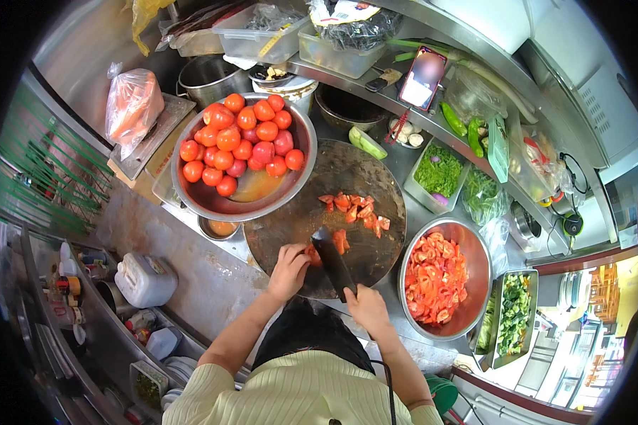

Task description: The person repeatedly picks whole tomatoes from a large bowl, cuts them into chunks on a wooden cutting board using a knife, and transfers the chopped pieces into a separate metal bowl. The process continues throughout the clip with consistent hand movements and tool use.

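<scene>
My right hand (367,307) grips the handle of a dark-bladed cleaver (332,261) over the near part of a round wooden chopping block (276,234). My left hand (290,271) holds a piece of tomato (312,255) down on the block, just left of the blade. Cut tomato (341,241) lies on the blade's other side. Farther back on the block is a loose group of tomato chunks (360,205). Whole tomatoes (243,139) fill much of a large metal basin (196,204) at the back left, with some liquid in it. Chopped tomato (436,276) sits in a metal bowl (481,276) to the right.
Behind the block are a cut green vegetable (367,142), a dark wok (345,109) and a tub of leafy greens (437,170). A metal shelf (361,95) overhangs them, with a phone (423,78) on it. Trays of chopped greens (514,313) stand far right.
</scene>
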Tool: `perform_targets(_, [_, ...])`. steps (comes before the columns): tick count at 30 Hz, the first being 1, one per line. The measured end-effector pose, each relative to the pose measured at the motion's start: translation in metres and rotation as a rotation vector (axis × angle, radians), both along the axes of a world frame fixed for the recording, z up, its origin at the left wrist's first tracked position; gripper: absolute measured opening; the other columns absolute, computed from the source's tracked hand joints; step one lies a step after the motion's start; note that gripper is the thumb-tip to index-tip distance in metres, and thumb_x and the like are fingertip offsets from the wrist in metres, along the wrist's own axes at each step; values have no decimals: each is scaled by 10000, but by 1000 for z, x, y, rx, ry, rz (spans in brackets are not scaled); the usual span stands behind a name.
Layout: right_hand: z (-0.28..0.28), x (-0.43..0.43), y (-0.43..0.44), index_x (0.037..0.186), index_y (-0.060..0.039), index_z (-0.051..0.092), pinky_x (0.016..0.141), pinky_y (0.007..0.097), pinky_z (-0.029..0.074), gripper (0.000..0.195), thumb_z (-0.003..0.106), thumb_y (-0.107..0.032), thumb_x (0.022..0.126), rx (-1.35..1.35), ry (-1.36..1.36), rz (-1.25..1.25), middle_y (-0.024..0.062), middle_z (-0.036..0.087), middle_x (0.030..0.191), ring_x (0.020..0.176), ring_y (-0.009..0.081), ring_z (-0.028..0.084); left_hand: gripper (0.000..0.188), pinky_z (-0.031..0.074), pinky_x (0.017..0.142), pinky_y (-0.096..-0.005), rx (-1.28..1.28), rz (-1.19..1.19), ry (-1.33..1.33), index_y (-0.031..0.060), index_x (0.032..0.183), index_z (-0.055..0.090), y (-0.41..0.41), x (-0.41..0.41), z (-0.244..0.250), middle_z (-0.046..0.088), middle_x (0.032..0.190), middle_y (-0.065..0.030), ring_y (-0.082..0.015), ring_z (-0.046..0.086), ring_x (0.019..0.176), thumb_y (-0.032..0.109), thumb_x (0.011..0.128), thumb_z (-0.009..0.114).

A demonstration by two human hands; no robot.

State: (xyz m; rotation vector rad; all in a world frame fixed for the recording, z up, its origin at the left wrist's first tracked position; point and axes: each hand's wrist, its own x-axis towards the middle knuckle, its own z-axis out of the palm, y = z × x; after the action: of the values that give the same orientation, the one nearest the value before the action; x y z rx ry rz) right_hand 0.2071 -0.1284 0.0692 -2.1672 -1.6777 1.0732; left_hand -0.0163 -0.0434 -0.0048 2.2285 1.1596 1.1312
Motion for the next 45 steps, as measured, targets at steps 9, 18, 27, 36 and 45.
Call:
perform_targets(9, [20,6,8,936,3,668,709,591,559,360,589,-335,1034,244,-131,-89,309,690,782,782,510,695,200,521,952,-441,-23,89,-26,45,987,664,6,31,-2,649,1199,-115,-381,576,1131,-48,825,734])
perform_targets(18, [33,1,10,921,0,673,744,562,583,359,592,-334,1026,186,-166,10,285,703,790,804,482,714,208,514,823,-425,-40,190,-162,41,956,664,8,36,4,652,973,-129,-366,618,936,-88,806,729])
perform_targets(27, [14,3,11,883,3,672,730,571,576,363,619,-333,1012,177,-136,61,295,698,788,787,496,707,171,507,750,-445,-73,230,-147,27,893,625,9,19,-13,627,871,-155,-385,614,850,-100,817,711])
perform_targets(36, [2,6,16,919,10,694,840,579,546,414,623,-389,1002,59,-46,28,306,712,901,917,511,694,191,542,795,-406,14,196,-200,37,936,668,14,-1,27,688,946,-130,-345,659,906,-101,815,722])
perform_targets(45, [14,-12,-1,895,-29,677,662,592,563,391,602,-390,1023,297,-101,24,284,682,716,703,500,692,432,536,886,-509,281,756,53,1,1205,595,179,-75,119,555,1218,-232,-419,597,1104,129,848,804])
